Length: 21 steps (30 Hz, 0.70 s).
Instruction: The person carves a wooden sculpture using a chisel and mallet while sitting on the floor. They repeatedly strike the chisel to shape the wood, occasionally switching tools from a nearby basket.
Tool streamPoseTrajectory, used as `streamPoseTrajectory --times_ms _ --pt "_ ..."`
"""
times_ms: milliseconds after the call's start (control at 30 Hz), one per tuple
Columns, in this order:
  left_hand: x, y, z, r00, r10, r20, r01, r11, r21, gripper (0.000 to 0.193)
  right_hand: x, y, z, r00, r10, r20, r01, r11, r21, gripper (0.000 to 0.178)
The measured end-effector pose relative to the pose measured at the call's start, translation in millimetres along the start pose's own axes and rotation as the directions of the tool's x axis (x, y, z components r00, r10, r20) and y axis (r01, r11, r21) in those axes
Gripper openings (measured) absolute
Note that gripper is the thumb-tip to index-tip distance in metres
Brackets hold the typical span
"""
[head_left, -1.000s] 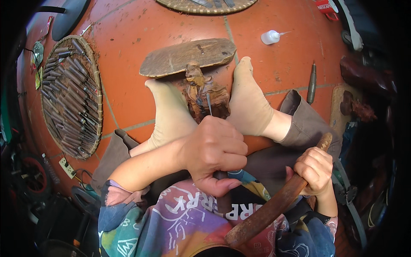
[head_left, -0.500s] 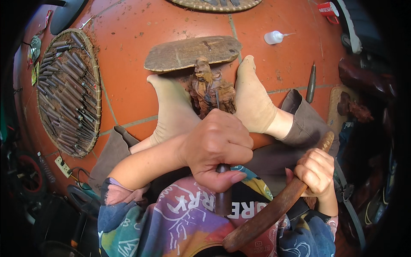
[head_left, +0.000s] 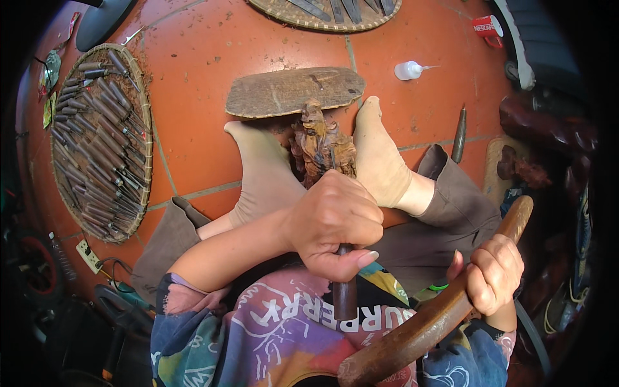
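Observation:
My left hand is closed round a chisel, its dark wooden handle sticking out below the fist. The thin blade runs forward onto a brown carved wooden figure; the exact spot where its edge meets the wood is hard to make out. The figure stands between my two socked feet, close against a worn wooden board. Off to the right, my right hand grips a curved wooden club near its upper end. The club's thick end hangs down left, apart from the chisel handle.
On the left, a woven tray holds many chisels. Another woven tray with flat blades lies at the far edge. A white squeeze bottle, a red mug and a dark pointed tool are on the tiled floor.
My right hand and the club have shifted a little right and lower in the picture. The left hand keeps its grip on the chisel. The whole view has shifted slightly.

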State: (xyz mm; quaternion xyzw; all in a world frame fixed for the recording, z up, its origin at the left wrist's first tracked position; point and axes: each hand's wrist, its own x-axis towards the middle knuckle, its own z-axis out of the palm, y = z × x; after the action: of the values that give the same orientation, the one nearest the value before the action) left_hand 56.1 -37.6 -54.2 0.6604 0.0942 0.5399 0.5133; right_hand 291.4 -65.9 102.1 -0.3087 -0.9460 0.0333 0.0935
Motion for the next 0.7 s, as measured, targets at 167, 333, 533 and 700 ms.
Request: streamPoseTrajectory --times_ms 167,333,533,700 --pt "3.6 1.7 5.6 0.999 -0.029 -0.024 0.031 0.997 0.065 0.028 -8.6 3.7 -4.9 0.999 0.033 0.030 -0.033 0.999 -0.016 0.031" --pt "8.5 -1.2 17.2 0.994 -0.031 -0.108 0.042 0.994 0.100 0.027 -16.8 9.2 1.3 1.000 0.026 -0.014 -0.026 0.999 0.019 0.029" --pt "8.0 -1.8 19.7 0.988 -0.040 -0.150 0.056 0.993 0.106 0.026 -17.3 7.8 12.9 0.989 0.142 -0.027 -0.143 0.989 -0.037 0.027" --pt "10.4 -1.5 17.8 0.989 -0.062 -0.138 0.075 0.993 0.093 0.024 -7.3 17.7 12.3 0.998 0.013 -0.068 -0.008 0.997 0.075 0.027"
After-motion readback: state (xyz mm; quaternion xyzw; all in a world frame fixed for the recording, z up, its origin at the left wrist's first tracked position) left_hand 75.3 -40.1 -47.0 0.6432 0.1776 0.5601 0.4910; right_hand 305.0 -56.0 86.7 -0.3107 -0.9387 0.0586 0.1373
